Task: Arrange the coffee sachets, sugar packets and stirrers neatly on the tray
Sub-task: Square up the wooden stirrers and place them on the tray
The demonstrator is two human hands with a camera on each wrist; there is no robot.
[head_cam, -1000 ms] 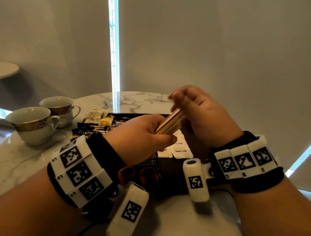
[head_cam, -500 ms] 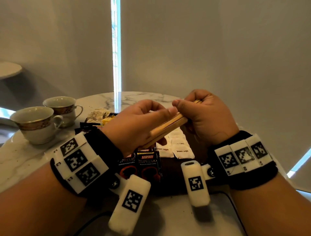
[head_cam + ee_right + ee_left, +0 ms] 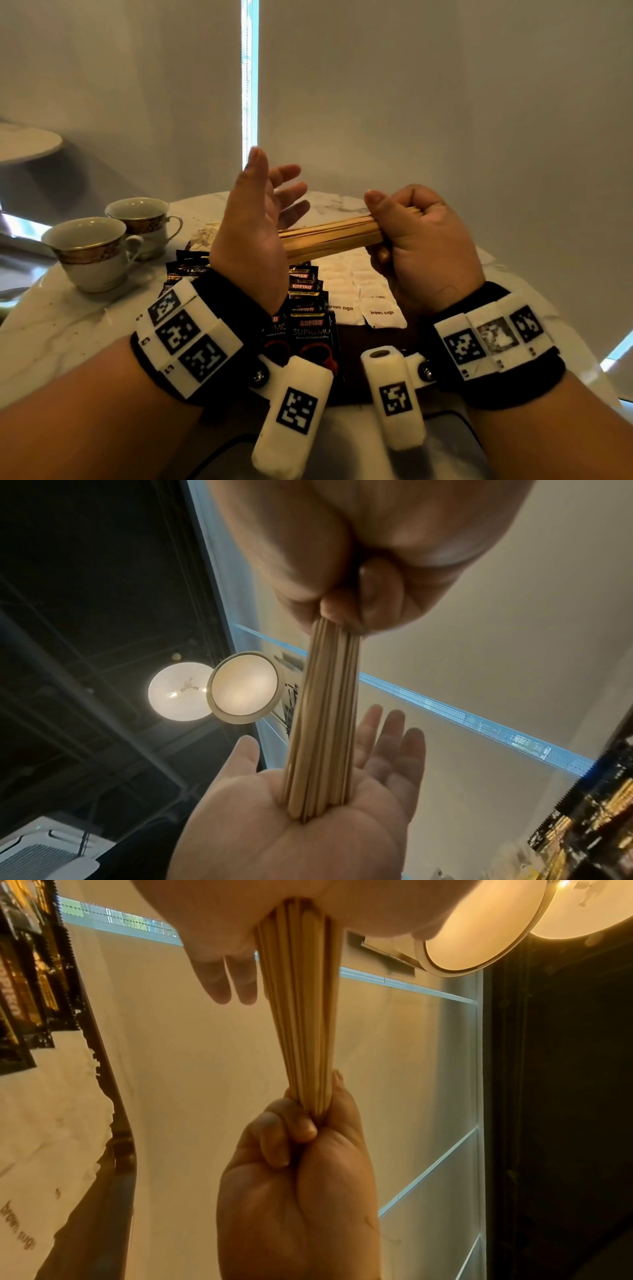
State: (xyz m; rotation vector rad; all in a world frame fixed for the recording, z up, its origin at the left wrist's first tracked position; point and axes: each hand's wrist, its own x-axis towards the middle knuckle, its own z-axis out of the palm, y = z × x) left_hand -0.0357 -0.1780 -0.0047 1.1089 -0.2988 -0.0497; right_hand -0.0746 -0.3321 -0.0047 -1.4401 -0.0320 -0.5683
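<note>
My right hand grips a bundle of several wooden stirrers in a fist, held level above the tray. The same bundle shows in both wrist views. My left hand stands upright with straight, spread fingers. Its flat palm presses against the free ends of the stirrers. Below the hands, black Kopiko coffee sachets lie in overlapping rows on the dark tray. White brown sugar packets lie in rows to their right.
Two white cups with gold bands stand at the left on the round marble table. A crumpled wrapper lies behind the tray. Grey blinds hang close behind the table's far edge.
My left hand has let go of the stirrers and opened, its palm now against their ends. The bundle has swung from slanted to about level and my right hand holds it alone.
</note>
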